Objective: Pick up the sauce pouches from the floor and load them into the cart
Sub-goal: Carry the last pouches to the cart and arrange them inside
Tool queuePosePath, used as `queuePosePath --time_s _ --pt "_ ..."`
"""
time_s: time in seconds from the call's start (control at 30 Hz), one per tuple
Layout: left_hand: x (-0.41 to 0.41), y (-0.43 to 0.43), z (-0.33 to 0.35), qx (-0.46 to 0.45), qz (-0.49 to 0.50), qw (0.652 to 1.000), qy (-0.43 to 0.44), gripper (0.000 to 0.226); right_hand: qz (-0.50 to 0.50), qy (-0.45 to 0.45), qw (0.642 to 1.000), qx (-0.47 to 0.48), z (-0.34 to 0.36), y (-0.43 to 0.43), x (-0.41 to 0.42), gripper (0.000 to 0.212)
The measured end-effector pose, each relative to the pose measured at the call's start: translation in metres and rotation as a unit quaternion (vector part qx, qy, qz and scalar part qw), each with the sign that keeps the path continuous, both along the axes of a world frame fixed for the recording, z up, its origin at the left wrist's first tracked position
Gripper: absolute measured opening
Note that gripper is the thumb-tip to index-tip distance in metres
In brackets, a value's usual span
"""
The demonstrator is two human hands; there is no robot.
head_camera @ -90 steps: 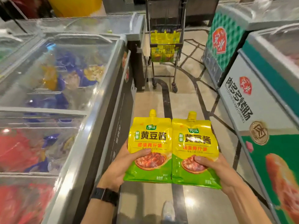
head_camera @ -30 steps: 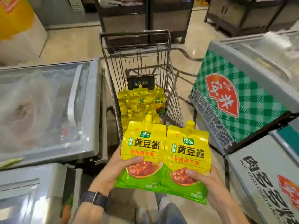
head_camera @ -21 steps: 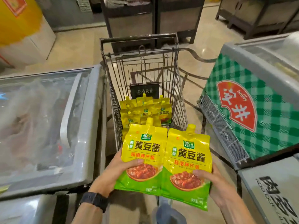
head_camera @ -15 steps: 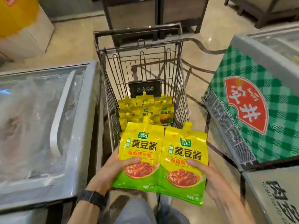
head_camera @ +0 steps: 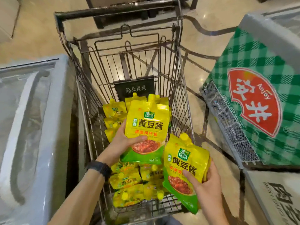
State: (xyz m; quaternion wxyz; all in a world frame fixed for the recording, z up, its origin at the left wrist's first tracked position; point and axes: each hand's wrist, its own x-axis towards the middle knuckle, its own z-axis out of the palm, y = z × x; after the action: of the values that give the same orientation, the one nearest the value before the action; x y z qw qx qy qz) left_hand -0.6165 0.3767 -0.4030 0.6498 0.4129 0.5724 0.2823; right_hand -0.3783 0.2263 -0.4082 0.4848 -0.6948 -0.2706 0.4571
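Steel-wire shopping cart (head_camera: 181, 95) at centre, open top. Its basket is part-filled with a loose pile of glossy yellow-green spouted sauce pouches (head_camera: 128, 181) running 6 to 12 o'clock. A black flat placard (head_camera: 134, 88) sits on the far wall.

Left hand (head_camera: 121, 143), black wristband (head_camera: 99, 168) on the wrist, grips one soft yellow-green pouch (head_camera: 146, 127) near its lower edge, thumb across the front. It is upright, above the pile inside the basket.

Right hand (head_camera: 206, 189) grips a second pouch (head_camera: 183, 163) at 5 o'clock, tilted, over the cart's right rim.

Grey smooth-lidded chest freezer (head_camera: 32, 127) at 9 o'clock, green-checked freezer cabinet (head_camera: 243, 95) at 3 o'clock.
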Motion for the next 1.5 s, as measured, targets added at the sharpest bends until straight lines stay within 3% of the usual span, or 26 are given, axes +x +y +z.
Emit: queuePosePath --time_s 0.1,0.23,0.5,0.67,0.8,0.93,1.03,1.13,1.27,1.43,1.5 --pt "0.023 0.056 -0.023 0.030 -0.054 0.998 0.015 0.100 -0.036 -0.034 0.999 -0.018 -0.027 0.011 -0.010 0.060" --pt "0.063 0.104 -0.066 0.054 -0.088 0.994 0.016 0.078 -0.030 -0.086 0.994 -0.054 -0.059 0.028 -0.018 0.061" --pt "0.090 0.136 -0.144 -0.011 -0.105 0.994 0.008 0.080 -0.051 -0.190 0.979 -0.060 -0.097 0.038 -0.025 0.061" --pt "0.095 0.150 -0.154 -0.046 -0.121 0.991 -0.022 0.064 -0.082 -0.241 0.966 -0.045 -0.102 0.037 -0.027 0.062" --pt "0.094 0.155 -0.157 -0.055 -0.153 0.986 -0.018 0.080 -0.099 -0.266 0.957 -0.058 -0.109 0.036 -0.029 0.060" --pt "0.092 0.155 -0.153 0.024 -0.201 0.978 0.058 0.062 -0.098 -0.294 0.948 -0.065 -0.106 0.035 -0.020 0.040" --pt "0.089 0.149 -0.149 0.115 -0.253 0.953 0.124 0.064 -0.004 -0.347 0.933 -0.092 -0.109 0.029 -0.010 0.037" --pt "0.089 0.146 -0.153 0.197 -0.302 0.903 0.233 0.064 0.046 -0.381 0.917 -0.112 -0.108 0.029 -0.007 0.037" --pt "0.093 0.148 -0.147 0.222 -0.315 0.874 0.295 0.051 0.065 -0.402 0.906 -0.117 -0.105 0.032 -0.008 0.036" --pt "0.106 0.158 -0.133 0.307 -0.370 0.780 0.401 0.050 0.065 -0.371 0.922 -0.090 -0.109 0.023 -0.006 0.035" --pt "0.107 0.164 -0.131 0.338 -0.420 0.757 0.370 0.028 0.041 -0.357 0.932 -0.049 -0.105 0.020 -0.006 0.035"
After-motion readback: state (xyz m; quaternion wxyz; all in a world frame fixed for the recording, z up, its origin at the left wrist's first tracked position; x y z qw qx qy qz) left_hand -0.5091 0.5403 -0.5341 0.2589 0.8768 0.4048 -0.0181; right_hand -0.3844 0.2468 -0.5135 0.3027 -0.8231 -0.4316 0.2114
